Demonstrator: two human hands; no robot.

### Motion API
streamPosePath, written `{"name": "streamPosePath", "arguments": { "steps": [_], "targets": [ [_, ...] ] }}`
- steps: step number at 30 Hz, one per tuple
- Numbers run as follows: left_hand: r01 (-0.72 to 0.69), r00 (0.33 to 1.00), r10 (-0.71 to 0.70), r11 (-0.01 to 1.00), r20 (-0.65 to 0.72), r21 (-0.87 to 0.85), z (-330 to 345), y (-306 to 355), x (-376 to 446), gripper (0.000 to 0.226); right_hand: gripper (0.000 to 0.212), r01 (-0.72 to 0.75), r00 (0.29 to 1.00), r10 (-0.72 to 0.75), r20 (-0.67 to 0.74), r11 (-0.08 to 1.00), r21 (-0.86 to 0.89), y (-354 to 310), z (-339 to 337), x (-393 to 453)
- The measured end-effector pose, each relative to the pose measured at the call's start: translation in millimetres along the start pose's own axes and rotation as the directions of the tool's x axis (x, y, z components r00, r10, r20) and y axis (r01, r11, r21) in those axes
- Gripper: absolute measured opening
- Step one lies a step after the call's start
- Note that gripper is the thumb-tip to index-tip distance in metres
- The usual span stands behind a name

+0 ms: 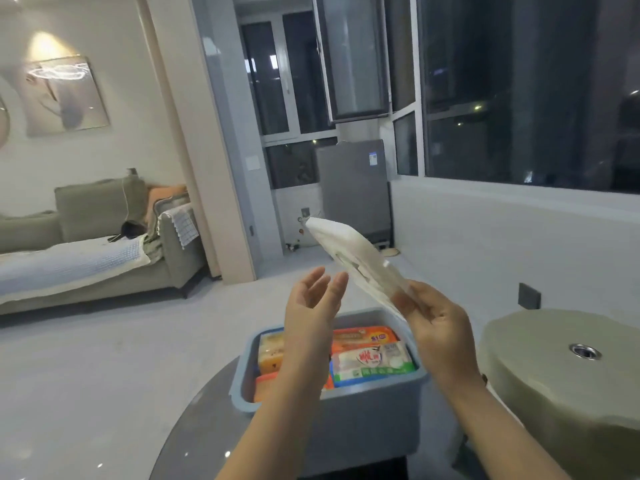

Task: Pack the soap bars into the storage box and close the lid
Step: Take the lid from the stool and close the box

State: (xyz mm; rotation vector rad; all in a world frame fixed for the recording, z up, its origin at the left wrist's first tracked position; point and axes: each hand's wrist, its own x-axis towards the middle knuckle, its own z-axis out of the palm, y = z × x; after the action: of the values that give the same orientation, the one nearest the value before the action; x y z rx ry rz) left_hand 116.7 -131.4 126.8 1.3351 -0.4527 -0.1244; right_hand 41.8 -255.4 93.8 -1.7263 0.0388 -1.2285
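A blue-grey storage box (374,403) stands on a round glass table, uncovered, with several wrapped soap bars inside. An orange soap bar (363,336) lies at the back and a white-and-green one (374,363) lies in front of it. My right hand (436,327) grips the lower end of the white lid (349,254), which is tilted in the air above the box. My left hand (311,303) is open, palm facing right, just left of the lid and not touching it. My left forearm hides part of the box's contents.
The round glass table (194,438) carries the box near its far edge. A green cushioned chair (561,375) stands close on the right. A sofa (104,244) sits at the left, a grey appliance (353,188) under the windows behind.
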Motion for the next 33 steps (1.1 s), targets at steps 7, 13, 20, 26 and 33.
{"name": "streamPosePath", "arguments": {
  "steps": [7, 13, 20, 26, 33],
  "targets": [
    [-0.089, 0.937, 0.189, 0.942, -0.293, 0.324, -57.2, -12.6, 9.3, 0.055, 0.025, -0.337, 0.931, 0.361, 0.051, 0.801, 0.495, 4.8, 32.1, 12.2],
    [0.033, 0.887, 0.187, 0.886, -0.422, 0.463, -97.9, -40.5, 17.7, 0.062, 0.019, -0.573, 0.764, 0.607, 0.22, 0.481, 0.663, 25.5, 36.0, 21.2],
    [0.215, 0.879, -0.016, 0.905, -0.477, 0.366, -131.4, -44.8, 31.1, 0.052, 0.029, -0.71, 0.634, 0.75, 0.188, 0.468, 0.525, 61.2, 17.9, 29.9],
    [0.22, 0.903, -0.059, 0.915, -0.426, 0.339, -141.8, -55.4, 24.2, 0.02, 0.025, -0.628, 0.76, 0.647, -0.058, 0.755, 0.188, 81.9, 8.9, 26.1],
    [0.181, 0.922, -0.05, 0.932, -0.383, 0.314, -135.2, -65.6, 21.5, 0.012, 0.02, -0.663, 0.748, 0.664, 0.01, 0.748, -0.021, 100.9, 4.5, 24.6]
  ]
}}
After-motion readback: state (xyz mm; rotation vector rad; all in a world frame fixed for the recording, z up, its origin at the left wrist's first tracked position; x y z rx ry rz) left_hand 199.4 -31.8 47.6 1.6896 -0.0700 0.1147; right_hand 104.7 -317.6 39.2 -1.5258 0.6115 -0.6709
